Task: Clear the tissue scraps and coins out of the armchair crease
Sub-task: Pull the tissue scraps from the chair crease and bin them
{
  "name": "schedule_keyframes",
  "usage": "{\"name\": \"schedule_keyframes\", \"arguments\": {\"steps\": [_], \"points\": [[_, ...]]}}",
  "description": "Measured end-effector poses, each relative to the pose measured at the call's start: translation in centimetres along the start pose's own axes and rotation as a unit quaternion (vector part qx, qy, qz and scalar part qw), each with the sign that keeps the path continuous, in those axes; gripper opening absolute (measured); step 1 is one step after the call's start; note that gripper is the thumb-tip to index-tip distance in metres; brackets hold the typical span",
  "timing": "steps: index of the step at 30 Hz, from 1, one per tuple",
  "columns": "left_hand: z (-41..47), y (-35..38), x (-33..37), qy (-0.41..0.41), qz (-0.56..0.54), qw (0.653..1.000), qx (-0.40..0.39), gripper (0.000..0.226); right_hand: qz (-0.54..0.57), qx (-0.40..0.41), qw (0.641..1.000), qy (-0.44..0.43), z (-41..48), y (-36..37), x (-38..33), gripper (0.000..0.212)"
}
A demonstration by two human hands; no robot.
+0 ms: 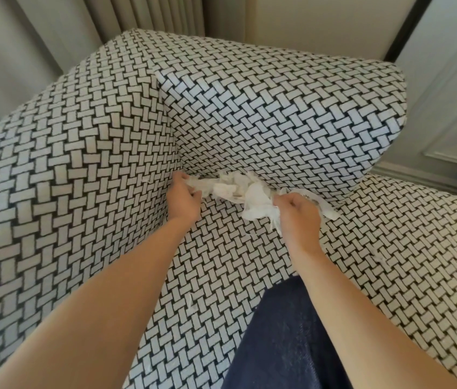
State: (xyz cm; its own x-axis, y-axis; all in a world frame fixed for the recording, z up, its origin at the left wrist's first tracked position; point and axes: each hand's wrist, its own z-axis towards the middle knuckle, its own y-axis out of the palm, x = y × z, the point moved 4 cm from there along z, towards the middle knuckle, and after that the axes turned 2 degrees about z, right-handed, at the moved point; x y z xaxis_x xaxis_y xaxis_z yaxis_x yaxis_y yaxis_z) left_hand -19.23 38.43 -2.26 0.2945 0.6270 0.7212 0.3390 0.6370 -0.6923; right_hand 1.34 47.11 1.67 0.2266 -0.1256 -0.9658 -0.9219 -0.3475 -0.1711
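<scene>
— Fingers (185, 178) of the left hand (183, 199) are curled, pinching one end of the tissue scraps (235, 188) right at the left end of the armchair crease (205, 173).
— And the right hand (297, 217)?
— Its fingers (285, 202) are closed round a crumpled bunch of the same white tissue, just in front of the crease, towards its right end.
— Where does the rest lie?
— Strung along the crease between the two hands, with one strip trailing on past the right hand. A loose shred (190, 300) lies on the seat well in front of the crease, and a second shred (379, 259) sits off to the right of it.
— What about the chair itself?
— The armchair (278, 116) is covered in black-and-white basket-weave fabric. A knee (286, 332) in dark blue cloth rests on the seat, in front of the crease.
— And the room?
— Pale pleated curtains (151, 15) hang behind the crease, beyond the backrest. A grey panelled wall (446, 122) stands to the right of it.
</scene>
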Motion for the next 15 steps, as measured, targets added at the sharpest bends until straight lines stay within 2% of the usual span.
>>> {"name": "schedule_keyframes", "arguments": {"steps": [3,7,11,15], "points": [[0.8,1.1,-0.3,0.013,0.048,0.997,-0.061,0.073,-0.01,-0.008,1.0,-0.023,-0.1,0.1,-0.4,0.014],[2.1,2.7,-0.8,-0.002,0.132,0.984,-0.119,0.083,-0.017,-0.032,0.999,-0.031,-0.2,0.9,-0.3,0.014],[3.1,3.3,-0.8,-0.066,0.153,0.978,-0.125,0.072,-0.038,-0.047,0.997,-0.045,0.4,1.8,0.0,0.013],[3.3,3.9,-0.5,-0.062,0.143,0.985,-0.074,0.037,-0.039,-0.047,0.997,-0.039,0.7,2.0,0.2,0.014]]}}
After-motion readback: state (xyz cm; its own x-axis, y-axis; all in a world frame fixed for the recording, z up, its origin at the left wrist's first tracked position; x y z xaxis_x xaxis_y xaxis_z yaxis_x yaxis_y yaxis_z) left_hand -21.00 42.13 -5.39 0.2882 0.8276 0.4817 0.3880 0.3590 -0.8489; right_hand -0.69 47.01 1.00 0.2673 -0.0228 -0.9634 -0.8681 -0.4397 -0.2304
